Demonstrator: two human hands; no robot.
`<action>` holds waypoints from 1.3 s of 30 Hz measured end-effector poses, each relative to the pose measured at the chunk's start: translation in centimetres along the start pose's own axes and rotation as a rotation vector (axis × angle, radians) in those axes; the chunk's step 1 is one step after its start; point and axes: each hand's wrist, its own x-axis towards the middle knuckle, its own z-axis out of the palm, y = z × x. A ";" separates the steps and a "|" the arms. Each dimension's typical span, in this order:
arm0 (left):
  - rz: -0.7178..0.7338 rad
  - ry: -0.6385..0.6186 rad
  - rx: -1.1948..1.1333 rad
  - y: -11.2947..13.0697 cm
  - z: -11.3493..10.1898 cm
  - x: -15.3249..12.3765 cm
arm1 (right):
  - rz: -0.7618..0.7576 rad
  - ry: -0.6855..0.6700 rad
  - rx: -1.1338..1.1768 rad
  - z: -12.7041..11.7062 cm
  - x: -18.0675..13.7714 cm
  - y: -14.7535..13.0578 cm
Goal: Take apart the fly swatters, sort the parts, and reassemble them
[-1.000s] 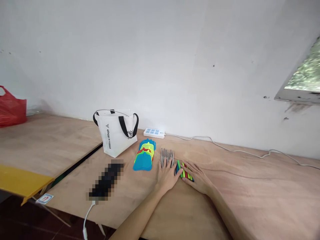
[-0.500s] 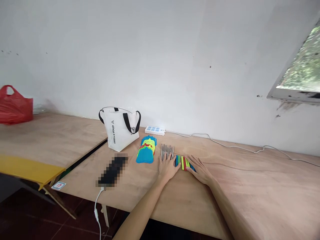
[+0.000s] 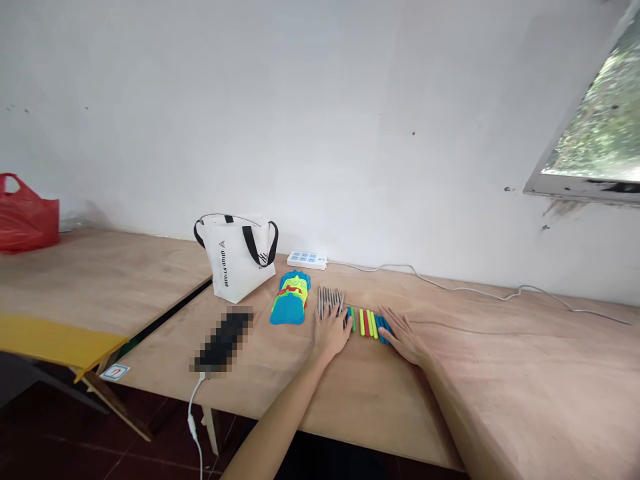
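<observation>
Head view: coloured sticks (image 3: pixel 368 323) lie on the table (image 3: pixel 370 400), at the left hand's (image 3: pixel 331 332) 3 o'clock and the right hand's (image 3: pixel 403 338) 9 o'clock. Both hands rest flat, fingers outstretched, the left overlapping grey rods (image 3: pixel 328 297) towards 12.

left fingers (image 3: pixel 334 313), right fingers (image 3: pixel 396 319), both outspread

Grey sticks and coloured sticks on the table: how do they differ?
The grey sticks are dull and look slim; the coloured sticks are blue, green, yellow or red and look thicker. The left hand hides the grey sticks' near ends; the coloured sticks lie mostly to its right. Both lie on the table.
</observation>
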 end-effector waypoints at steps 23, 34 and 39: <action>0.038 -0.039 -0.024 -0.1 0.3 0.1 | 0.091 -0.026 0.075 0.2 -0.3 2.5; 0.051 -0.050 -0.019 -0.2 0.3 0.2 | 0.119 -0.030 0.044 0.0 -0.7 2.2; 0.035 -0.025 -0.047 0.0 0.3 0.1 | 0.127 -0.001 0.051 0.0 -0.8 1.9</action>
